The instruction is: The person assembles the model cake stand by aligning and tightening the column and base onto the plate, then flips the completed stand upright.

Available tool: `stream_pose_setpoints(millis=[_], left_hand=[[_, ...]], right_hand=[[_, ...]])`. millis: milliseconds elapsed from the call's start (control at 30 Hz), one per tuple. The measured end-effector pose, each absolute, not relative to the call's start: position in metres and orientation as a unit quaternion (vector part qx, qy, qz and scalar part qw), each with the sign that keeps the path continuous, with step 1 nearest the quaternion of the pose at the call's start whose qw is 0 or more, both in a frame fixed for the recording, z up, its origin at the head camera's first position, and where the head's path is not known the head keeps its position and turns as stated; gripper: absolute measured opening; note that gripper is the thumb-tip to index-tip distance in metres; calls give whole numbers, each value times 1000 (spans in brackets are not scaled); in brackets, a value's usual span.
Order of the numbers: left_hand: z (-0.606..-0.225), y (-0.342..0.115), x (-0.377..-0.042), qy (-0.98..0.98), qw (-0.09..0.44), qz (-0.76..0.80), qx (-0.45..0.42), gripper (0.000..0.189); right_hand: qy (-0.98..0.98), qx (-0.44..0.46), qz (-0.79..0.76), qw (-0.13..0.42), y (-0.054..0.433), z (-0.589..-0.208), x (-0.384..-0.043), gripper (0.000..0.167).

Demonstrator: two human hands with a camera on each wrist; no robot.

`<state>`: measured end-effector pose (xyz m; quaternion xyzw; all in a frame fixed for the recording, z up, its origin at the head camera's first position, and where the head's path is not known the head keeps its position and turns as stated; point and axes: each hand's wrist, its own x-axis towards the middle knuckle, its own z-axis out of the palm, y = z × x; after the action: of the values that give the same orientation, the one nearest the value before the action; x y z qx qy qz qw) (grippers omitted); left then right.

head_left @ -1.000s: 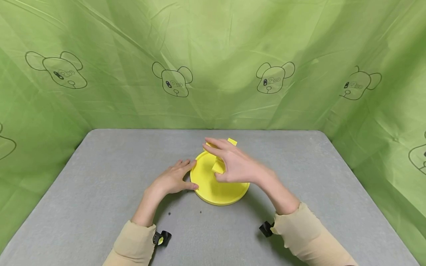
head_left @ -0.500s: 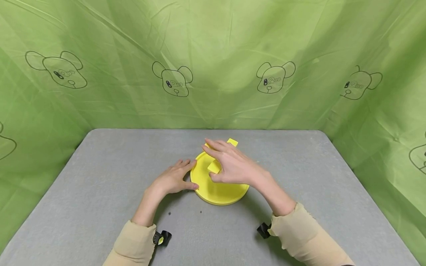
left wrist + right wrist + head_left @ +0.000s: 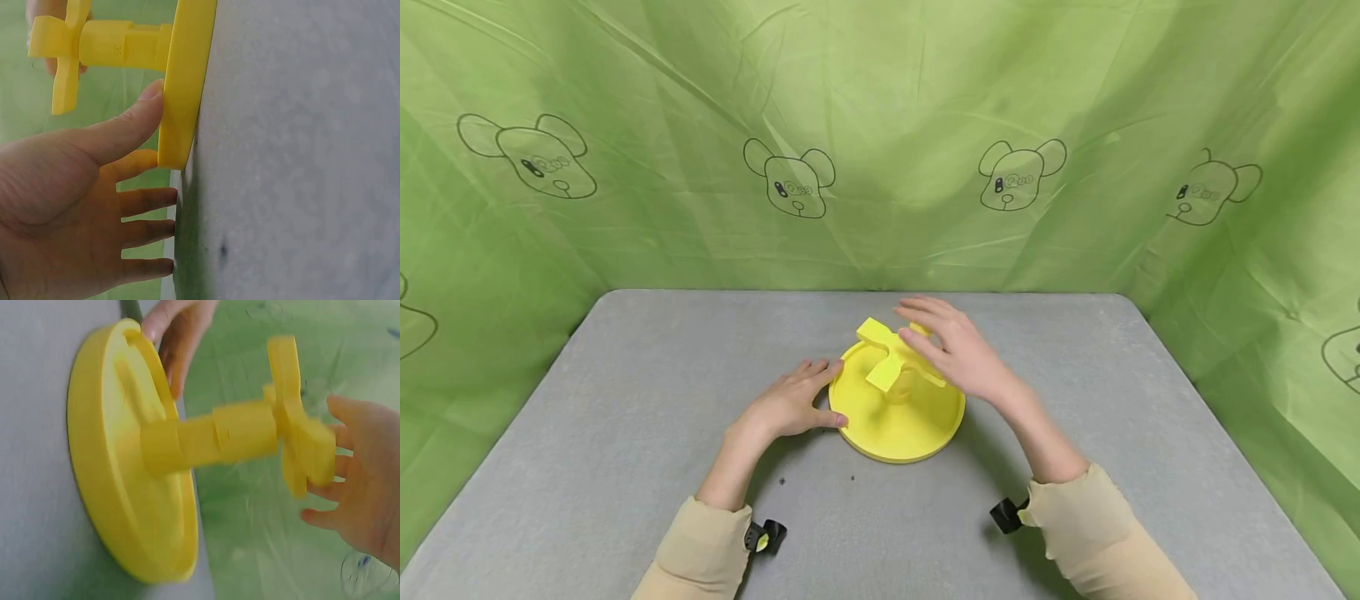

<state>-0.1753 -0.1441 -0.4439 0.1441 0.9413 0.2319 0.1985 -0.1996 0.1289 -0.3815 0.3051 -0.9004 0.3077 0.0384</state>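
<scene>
A shallow round yellow base (image 3: 898,442) lies on the table, with a post (image 3: 212,437) rising from its middle. On the post sits a yellow cross-shaped top (image 3: 889,358) with several flat arms. The post's thicker upper part carries a small "35" in the left wrist view. My left hand (image 3: 786,404) touches the base's left edge: straight thumb (image 3: 128,125) against the rim, index fingertip at the edge, other fingers straight near the table. My right hand (image 3: 966,358) is at the right of the cross, its fingers relaxed and spread around the arms, overlapping one arm in the head view.
The grey table (image 3: 655,417) extends around the base, with a few dark specks in front of it. A green curtain (image 3: 895,233) with printed bear faces hangs behind and at both sides. A black wrist camera (image 3: 1009,515) hangs below the right sleeve; the left has one too.
My right hand has moved off to the right and its fingers have loosened, uncovering the cross. The cross has turned on the base. The left hand and base stay in place.
</scene>
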Motion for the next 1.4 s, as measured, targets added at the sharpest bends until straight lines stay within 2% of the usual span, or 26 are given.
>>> stream_pose_setpoints(millis=[200,300,833,1400], left_hand=[[-444,-145,-175,940,201,235,142,93],[-445,-146,-175,940,200,236,142,93],[-442,-144,-175,940,202,236,144,93],[-441,-144,-175,941,204,230,143,92]], right_hand=[[-869,265,417,-23,149,-395,-204,42],[-856,253,450,-31,153,-400,-203,41],[-843,196,499,41,164,-411,-184,33],[-857,189,475,68,166,-413,-163,33]])
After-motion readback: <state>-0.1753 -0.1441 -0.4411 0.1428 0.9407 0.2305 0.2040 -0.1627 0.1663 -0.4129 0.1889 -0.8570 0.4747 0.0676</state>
